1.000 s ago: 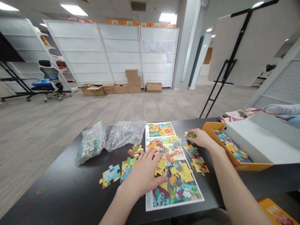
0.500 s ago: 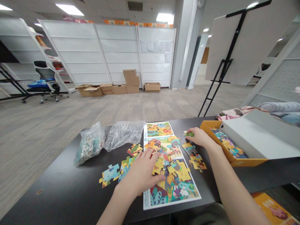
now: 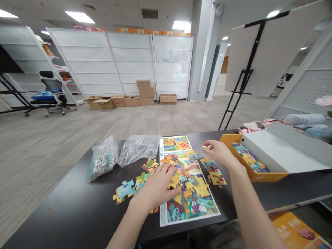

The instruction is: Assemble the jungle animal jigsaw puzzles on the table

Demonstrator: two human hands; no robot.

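Observation:
A colourful picture sheet (image 3: 193,207) lies on the black table (image 3: 72,211) with several puzzle pieces laid on it. My left hand (image 3: 157,186) rests flat on the sheet's left side, fingers stretched over a yellow piece (image 3: 175,180). My right hand (image 3: 216,152) is at the sheet's upper right, fingers pinched on a small green puzzle piece (image 3: 207,148). Loose pieces lie left of the sheet, among them a blue and yellow piece (image 3: 123,191), and more loose pieces (image 3: 216,178) lie right of it.
Two clear plastic bags (image 3: 102,160) (image 3: 138,147) sit at the table's far left. An orange box (image 3: 255,166) with a white lid (image 3: 280,152) stands at the right. Beyond are an easel (image 3: 243,74), cardboard boxes (image 3: 146,91) and an office chair (image 3: 50,93).
My right hand has lifted slightly with the green piece. My left hand stays on the sheet. The camera has shifted a little.

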